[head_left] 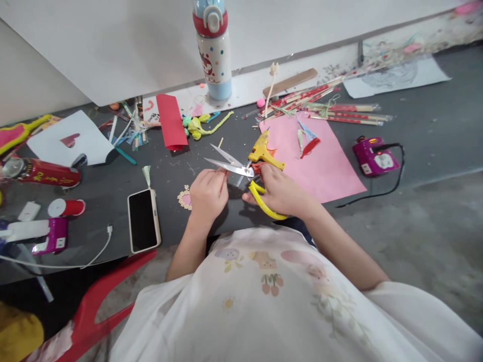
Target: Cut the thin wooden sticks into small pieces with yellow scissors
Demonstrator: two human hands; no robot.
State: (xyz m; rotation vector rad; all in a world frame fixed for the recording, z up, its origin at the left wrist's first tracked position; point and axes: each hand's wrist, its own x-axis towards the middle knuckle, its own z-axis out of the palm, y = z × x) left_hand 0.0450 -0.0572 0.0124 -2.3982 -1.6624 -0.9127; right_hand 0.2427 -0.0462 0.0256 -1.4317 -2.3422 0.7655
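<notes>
My right hand [281, 191] grips the yellow handles of a pair of scissors [241, 173], whose silver blades stand spread apart and point left. My left hand [207, 193] is closed in a pinch on a thin small piece that I cannot make out, held right at the blades. A small pink heart with a lacy cream edge [184, 197] lies on the dark mat just left of my left hand. A yellow glue gun [264, 151] rests directly behind the scissors.
A phone [143, 219] lies at left, near a white cable. A pink paper sheet [319, 161] and a purple charger [373, 158] are at right. A dotted bottle [215, 50], red paper [171, 120], sticks [332, 105] and scraps fill the back. A red chair [98, 306] is below left.
</notes>
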